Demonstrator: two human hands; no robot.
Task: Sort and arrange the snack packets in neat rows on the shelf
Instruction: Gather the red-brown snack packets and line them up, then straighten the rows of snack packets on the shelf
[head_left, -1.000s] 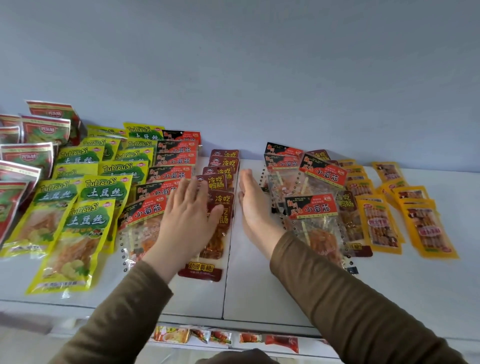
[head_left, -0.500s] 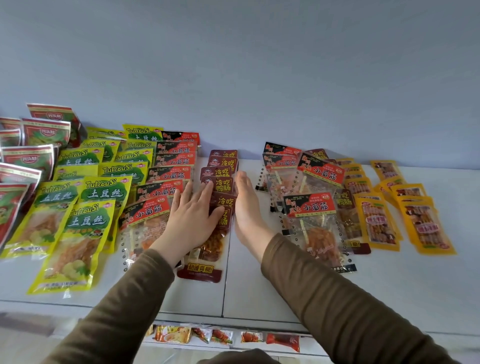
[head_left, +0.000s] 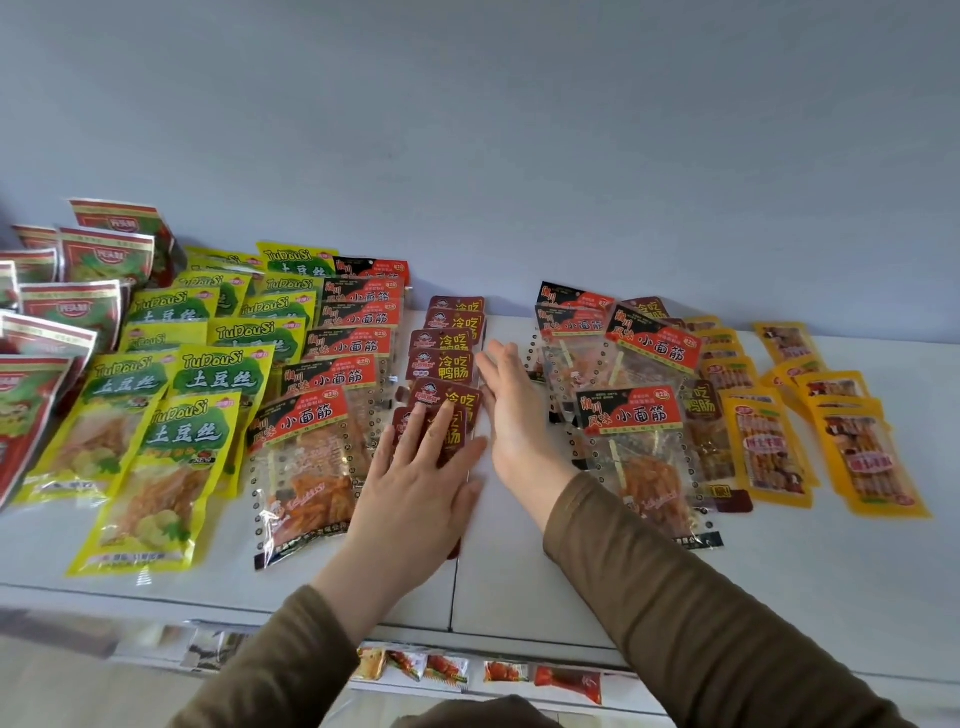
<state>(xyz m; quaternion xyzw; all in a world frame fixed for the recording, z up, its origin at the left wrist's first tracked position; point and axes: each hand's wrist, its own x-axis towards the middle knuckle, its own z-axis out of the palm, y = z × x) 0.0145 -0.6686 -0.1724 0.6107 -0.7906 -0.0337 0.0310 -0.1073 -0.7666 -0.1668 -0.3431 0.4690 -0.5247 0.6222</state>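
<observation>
Frame centre: maroon packet row between both flat hands; left hand presses on it, right hand edges alongside

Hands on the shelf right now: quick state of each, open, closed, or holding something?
Left hand: open, straight fingers lying flat on the dark red packets.
Right hand: open, set on edge beside that row, holding nothing.
</observation>
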